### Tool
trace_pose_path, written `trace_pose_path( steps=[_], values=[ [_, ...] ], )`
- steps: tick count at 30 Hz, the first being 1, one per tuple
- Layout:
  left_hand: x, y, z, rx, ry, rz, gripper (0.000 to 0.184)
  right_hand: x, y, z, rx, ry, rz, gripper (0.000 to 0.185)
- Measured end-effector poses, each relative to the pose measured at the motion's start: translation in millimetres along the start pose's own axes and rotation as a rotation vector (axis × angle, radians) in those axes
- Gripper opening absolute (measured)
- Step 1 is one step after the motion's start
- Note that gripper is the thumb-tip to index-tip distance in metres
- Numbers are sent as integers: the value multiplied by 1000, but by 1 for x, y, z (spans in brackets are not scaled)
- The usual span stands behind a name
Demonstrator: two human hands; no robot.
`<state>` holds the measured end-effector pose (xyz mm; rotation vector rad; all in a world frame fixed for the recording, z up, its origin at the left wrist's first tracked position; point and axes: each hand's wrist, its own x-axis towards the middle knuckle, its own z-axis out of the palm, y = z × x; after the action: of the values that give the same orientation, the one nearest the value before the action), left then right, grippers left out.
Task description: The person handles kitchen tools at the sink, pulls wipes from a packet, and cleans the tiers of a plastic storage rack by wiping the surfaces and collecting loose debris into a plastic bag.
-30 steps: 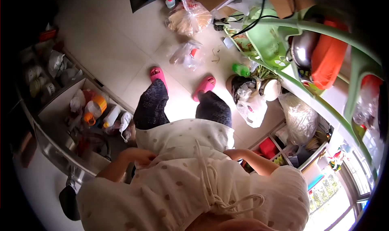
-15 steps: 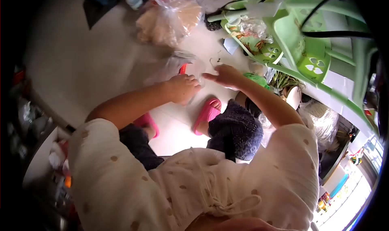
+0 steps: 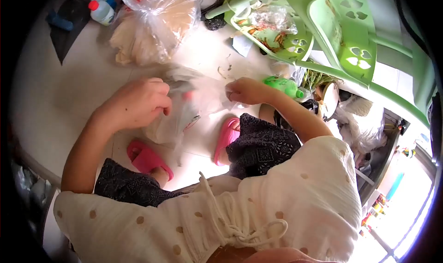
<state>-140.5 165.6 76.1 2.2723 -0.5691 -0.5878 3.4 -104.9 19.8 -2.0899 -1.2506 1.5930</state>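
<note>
A thin, see-through plastic bag (image 3: 203, 90) spreads between the two hands, above the pale tiled floor (image 3: 94, 80) and near the pink open-toed slippers (image 3: 152, 161). It looks limp and cloudy — blurred in its upper part, with a smudge of red near the middle and a small dark-edged mark lower down. The right hand (image 3: 251, 91) is curled nearly closed, its fingertips pinching the plastic. The left hand (image 3: 143, 101) is loosely curled at the opposite side — whether it grips any plastic, I cannot tell. A green plastic bottle (image 3: 280, 84) lies near the right hand.
</note>
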Motion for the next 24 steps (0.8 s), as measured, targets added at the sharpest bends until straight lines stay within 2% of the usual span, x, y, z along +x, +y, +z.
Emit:
trace_pose_path(
  steps=[2, 5, 8, 9, 12, 15, 16, 18, 21, 24],
  values=[
    [6, -1, 26, 1, 67, -4, 18, 4, 6, 6, 139, 73, -51, 21],
    [29, 26, 52, 92, -165, 280, 38, 4, 0, -3, 342, 120, 15, 22],
    [26, 25, 94, 94, -250, 257, 51, 0, -5, -13, 280, 156, 60, 22],
    [25, 18, 92, 212, -384, 125, 53, -3, -2, -14, 275, 192, 58, 22],
    [1, -8, 83, 410, -301, 16, 38, -9, 10, -21, 306, 274, 60, 18],
    [-2, 0, 52, 506, -200, -64, 9, -10, 17, -31, 329, 320, 56, 12],
    [-6, 0, 38, 457, -117, -45, 8, -10, 14, -33, 425, 365, 43, 13],
    [-15, -4, 12, 360, 51, -7, 9, -13, 2, -41, 405, 377, 2, 16],
    [-27, -4, 0, 337, 159, -37, 5, -11, 4, -37, 165, 322, 13, 23],
    [-21, 2, 2, 335, 244, 19, 6, -12, 35, -38, 447, 379, -149, 29]
  ],
)
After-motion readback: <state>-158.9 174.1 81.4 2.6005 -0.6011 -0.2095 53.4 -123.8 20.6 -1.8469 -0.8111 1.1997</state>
